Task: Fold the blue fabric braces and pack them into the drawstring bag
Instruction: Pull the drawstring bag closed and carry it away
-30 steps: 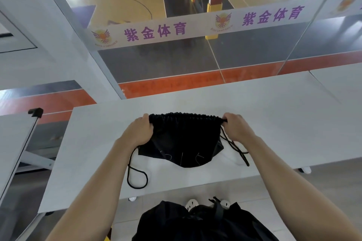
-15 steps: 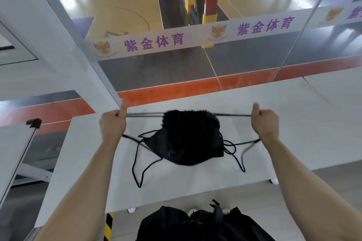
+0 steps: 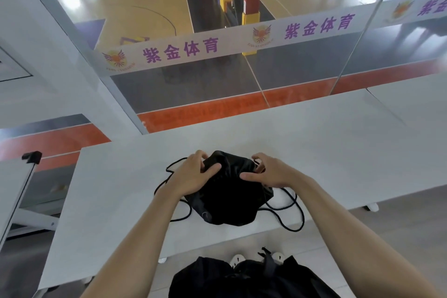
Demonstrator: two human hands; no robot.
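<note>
Head view looks down on my two hands working at the black drawstring bag [image 3: 229,198], which lies bunched on the white surface [image 3: 326,147] near its front edge, right in front of me. My left hand [image 3: 191,176] grips the gathered top of the bag, fingers curled over the far side and thumb pressed into the fabric. My right hand [image 3: 273,173] grips the neck from the other side, fingers hooked at the mouth and thumb laid flat across the cloth. The mouth looks drawn together, and the black cords [image 3: 294,213] trail loose on both sides, one loop hanging over the front edge. No blue braces are in sight anywhere on the surface, so I judge they are already folded and inside the bulging bag, though I cannot see into it. What seems left is small: settling the closed neck, tidying the cords and letting go. Nothing stands in my way on the surface. The slack cords are the only thing likely to snag or drag as I finish. Beyond the far edge is a glass wall carrying a white banner [image 3: 217,48] with purple characters, with a wooden sports court behind it. A second surface [image 3: 416,101] adjoins on the right, a black clip [image 3: 31,156] tops a frame on the left, and below I see my dark clothing [image 3: 242,280] and white shoes [image 3: 238,260].
</note>
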